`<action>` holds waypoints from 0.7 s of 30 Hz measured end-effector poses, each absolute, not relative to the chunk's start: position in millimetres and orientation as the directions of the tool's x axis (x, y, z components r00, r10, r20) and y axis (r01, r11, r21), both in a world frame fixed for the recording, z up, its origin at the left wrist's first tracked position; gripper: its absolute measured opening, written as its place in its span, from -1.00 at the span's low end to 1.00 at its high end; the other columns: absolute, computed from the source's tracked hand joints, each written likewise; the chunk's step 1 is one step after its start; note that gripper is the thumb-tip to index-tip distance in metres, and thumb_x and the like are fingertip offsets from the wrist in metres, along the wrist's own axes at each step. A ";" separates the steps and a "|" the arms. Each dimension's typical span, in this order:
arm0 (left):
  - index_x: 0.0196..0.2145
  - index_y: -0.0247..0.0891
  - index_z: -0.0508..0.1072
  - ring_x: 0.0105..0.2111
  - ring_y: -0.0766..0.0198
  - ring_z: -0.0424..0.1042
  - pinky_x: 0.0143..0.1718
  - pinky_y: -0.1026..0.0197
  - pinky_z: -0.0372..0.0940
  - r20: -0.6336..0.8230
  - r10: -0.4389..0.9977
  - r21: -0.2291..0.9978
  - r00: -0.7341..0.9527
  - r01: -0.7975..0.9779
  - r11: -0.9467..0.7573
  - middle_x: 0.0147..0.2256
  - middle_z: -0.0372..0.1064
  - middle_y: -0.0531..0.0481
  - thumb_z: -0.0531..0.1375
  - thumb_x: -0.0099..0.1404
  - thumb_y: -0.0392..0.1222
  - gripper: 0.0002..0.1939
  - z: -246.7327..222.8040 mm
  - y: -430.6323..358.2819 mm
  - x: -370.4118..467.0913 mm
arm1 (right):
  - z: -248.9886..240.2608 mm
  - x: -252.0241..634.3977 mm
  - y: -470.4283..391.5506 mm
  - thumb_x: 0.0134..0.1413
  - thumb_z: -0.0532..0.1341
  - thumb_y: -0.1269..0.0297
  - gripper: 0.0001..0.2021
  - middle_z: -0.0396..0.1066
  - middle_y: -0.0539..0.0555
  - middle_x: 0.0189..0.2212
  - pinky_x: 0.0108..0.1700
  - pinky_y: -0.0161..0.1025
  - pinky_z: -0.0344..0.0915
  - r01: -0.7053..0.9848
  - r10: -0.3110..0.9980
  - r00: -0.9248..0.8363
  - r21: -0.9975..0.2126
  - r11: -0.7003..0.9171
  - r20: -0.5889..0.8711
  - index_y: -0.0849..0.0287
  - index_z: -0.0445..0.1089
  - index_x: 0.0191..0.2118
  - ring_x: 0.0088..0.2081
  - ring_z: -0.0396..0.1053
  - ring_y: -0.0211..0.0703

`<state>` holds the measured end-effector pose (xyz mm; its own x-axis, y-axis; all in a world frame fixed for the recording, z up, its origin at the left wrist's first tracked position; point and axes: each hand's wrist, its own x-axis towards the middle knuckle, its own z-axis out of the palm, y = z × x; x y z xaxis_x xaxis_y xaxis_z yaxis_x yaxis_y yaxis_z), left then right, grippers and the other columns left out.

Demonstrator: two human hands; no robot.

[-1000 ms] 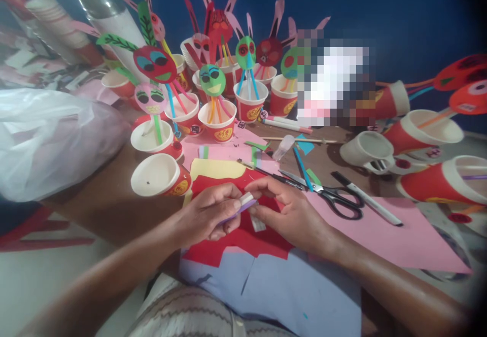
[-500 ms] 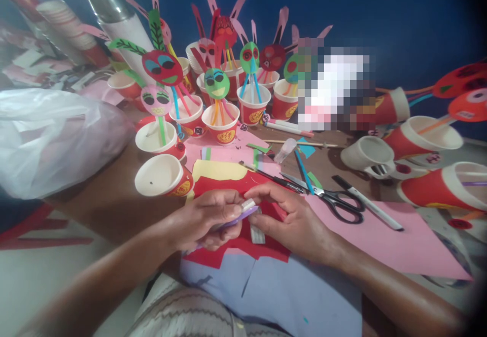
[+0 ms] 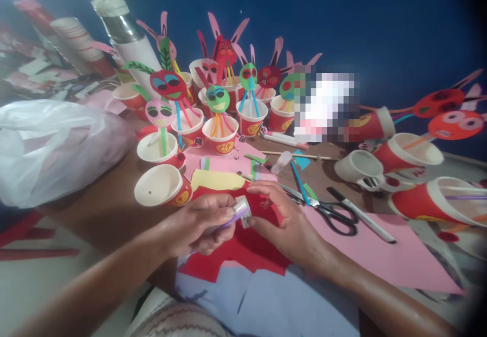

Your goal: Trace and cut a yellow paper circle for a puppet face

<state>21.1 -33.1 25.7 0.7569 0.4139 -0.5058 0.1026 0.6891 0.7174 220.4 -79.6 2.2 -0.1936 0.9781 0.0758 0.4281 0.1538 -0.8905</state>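
Observation:
My left hand (image 3: 209, 220) is closed around a narrow purple strip (image 3: 233, 218), with the thumb pressed along its top. A small whitish piece (image 3: 241, 206), perhaps tape, sits at the strip's end and hangs down past it. To the right, my right hand (image 3: 287, 217) has its thumb and fingers apart, the thumb tip at the lower end of the whitish piece; whether it touches is unclear. Beneath both hands lies red paper (image 3: 251, 248), over a pale blue-grey sheet (image 3: 289, 296) and near yellow paper (image 3: 213, 179).
Paper cups (image 3: 160, 184) with paper-faced straw figures (image 3: 216, 98) stand behind. Scissors (image 3: 337, 217) and a marker (image 3: 365, 220) lie on the right by pink paper (image 3: 411, 245). A white mug (image 3: 357, 167) is beyond them; a plastic bag (image 3: 57, 149) sits left.
The whitish piece has turned to face the camera more at the strip's end. My right thumb and fingers have spread apart a little. The view has tilted slightly upward.

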 end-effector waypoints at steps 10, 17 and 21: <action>-0.39 -0.24 0.19 -0.74 0.56 -0.01 -0.72 0.43 -0.13 -0.502 0.673 0.834 0.543 0.098 0.543 -0.60 0.17 0.18 -0.01 0.32 -0.10 -0.82 19.2 -45.3 36.4 | 5.9 218.3 -83.1 0.13 0.13 0.27 -0.87 0.43 -0.07 -0.46 -0.34 -0.37 0.25 0.356 0.993 -0.096 -0.934 -0.027 -0.065 0.12 0.41 -0.35 -0.41 0.35 -0.29; -0.36 -0.23 0.19 -0.74 0.54 0.01 -0.72 0.42 -0.11 -0.462 0.722 0.859 0.516 0.056 0.509 -0.59 0.17 0.19 -0.01 0.31 -0.08 -0.83 16.1 -49.8 44.7 | 0.1 219.8 -80.0 0.12 0.14 0.28 -0.88 0.47 -0.03 -0.40 -0.27 -0.30 0.30 0.321 0.996 -0.074 -0.947 -0.029 -0.056 0.11 0.42 -0.31 -0.34 0.40 -0.22; -0.41 -0.23 0.17 -0.76 0.56 -0.04 -0.73 0.43 -0.13 -0.513 0.663 0.792 0.546 0.003 0.610 -0.62 0.18 0.19 0.02 0.29 -0.10 -0.82 15.6 -48.1 44.3 | -2.5 223.8 -72.8 0.09 0.17 0.33 -0.91 0.43 0.02 -0.33 -0.16 -0.22 0.28 0.387 0.991 -0.080 -0.913 0.128 0.105 0.09 0.40 -0.27 -0.26 0.37 -0.17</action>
<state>44.3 -48.1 15.6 0.5461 0.6625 -0.5127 0.0033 0.6103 0.7922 223.8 -72.8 -2.5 -0.0797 0.9913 0.1052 0.3870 0.1280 -0.9131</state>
